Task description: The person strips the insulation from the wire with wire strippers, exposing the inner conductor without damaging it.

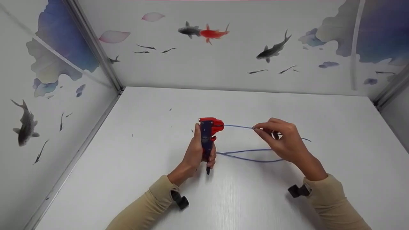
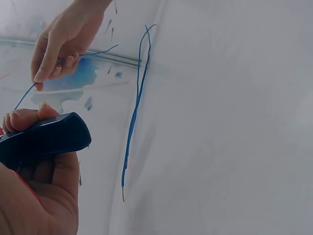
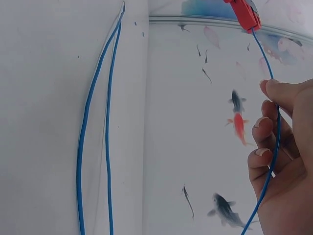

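Observation:
My left hand (image 1: 194,150) grips the handles of a red and dark blue wire stripper (image 1: 207,135), held upright above the table. One end of a blue wire (image 1: 238,126) sits in the tool's red jaws. To the right, my right hand (image 1: 284,140) pinches that wire between thumb and forefinger, and its tail crosses the palm and comes out past the hand in the right wrist view. Two more blue wires (image 2: 131,132) lie on the table between the hands; bare copper (image 2: 123,194) shows at one end in the left wrist view. The wire tip inside the jaws is hidden.
Small blue scraps (image 1: 170,109) lie scattered on the white table (image 1: 243,198) left of and behind the tool. Printed panels with fish rise at the back (image 1: 223,70) and at the left (image 1: 64,95). A black wrist camera mount (image 1: 298,191) hangs by each sleeve.

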### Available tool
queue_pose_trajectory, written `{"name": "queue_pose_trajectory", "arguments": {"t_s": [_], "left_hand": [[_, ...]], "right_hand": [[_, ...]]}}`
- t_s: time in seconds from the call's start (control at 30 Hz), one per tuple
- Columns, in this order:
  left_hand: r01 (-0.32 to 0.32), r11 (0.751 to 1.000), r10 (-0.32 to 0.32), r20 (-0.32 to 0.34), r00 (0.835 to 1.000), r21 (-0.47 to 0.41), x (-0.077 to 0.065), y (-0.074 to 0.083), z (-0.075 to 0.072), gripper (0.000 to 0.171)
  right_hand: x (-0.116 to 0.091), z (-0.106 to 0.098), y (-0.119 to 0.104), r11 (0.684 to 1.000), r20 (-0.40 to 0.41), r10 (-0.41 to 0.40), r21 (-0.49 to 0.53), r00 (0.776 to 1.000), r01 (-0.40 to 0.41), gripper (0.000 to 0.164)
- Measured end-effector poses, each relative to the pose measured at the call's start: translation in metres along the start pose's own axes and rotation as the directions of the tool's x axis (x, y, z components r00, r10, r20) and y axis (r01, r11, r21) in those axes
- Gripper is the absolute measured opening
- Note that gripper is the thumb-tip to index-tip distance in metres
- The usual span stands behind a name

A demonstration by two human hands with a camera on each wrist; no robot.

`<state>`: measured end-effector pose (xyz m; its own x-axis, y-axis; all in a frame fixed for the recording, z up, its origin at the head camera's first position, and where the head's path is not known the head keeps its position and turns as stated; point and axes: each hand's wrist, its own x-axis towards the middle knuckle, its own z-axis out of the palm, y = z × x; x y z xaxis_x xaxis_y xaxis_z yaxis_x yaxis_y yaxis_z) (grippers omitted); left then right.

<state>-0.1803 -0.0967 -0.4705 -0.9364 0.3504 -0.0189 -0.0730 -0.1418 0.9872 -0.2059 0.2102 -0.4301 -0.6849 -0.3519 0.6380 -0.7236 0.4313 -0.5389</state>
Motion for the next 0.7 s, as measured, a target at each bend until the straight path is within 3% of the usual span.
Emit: {"name": "queue_pose_trajectory", "arguments": {"t_s": [0.47, 0.7], "left_hand": [[0.013, 1.0, -0.013, -0.038, 0.999, 0.01, -0.0003, 0.0004, -0.0015, 0.085], [0.025, 0.999, -0.025, -0.01, 1.0, 0.021, 0.0009, 0.0003, -0.0005, 0.086]], "right_hand": [[-0.0008, 0.0022, 0.0005, 1.0, 0.007, -0.004, 0.003, 1.0, 0.004, 0.025], [-0.0005, 0.001, 0.0022, 1.0, 0.0, 0.0, 0.005, 1.0, 0.0, 0.026]]}}
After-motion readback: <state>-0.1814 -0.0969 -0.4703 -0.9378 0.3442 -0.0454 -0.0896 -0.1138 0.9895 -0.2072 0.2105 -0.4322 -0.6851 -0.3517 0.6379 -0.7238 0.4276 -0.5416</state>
